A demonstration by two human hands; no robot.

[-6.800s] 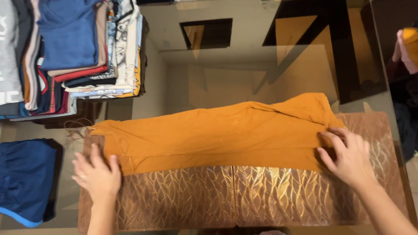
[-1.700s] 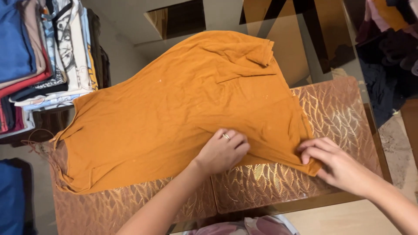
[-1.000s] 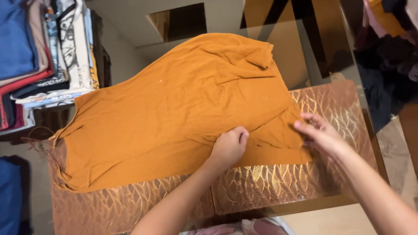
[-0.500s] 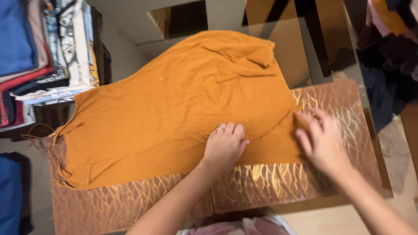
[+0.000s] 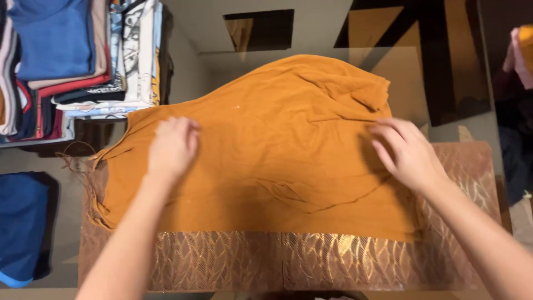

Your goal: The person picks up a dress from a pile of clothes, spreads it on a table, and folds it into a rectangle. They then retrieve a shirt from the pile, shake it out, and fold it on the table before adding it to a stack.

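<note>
Fingers of left hand (image 5: 172, 145) and right hand (image 5: 405, 151) lie spread flat, gripping nothing, atop the orange garment (image 5: 266, 161).

We see no packages, labels, signs or screens here; nothing of that kind shows anywhere in the head view, near or far.

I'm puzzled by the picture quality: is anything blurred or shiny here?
Head view: the left hand and right hand look motion-smeared; the orange shirt stays fairly sharp; warm light glints off the embossed copper mats; the glass table mirrors dark shapes.
</note>
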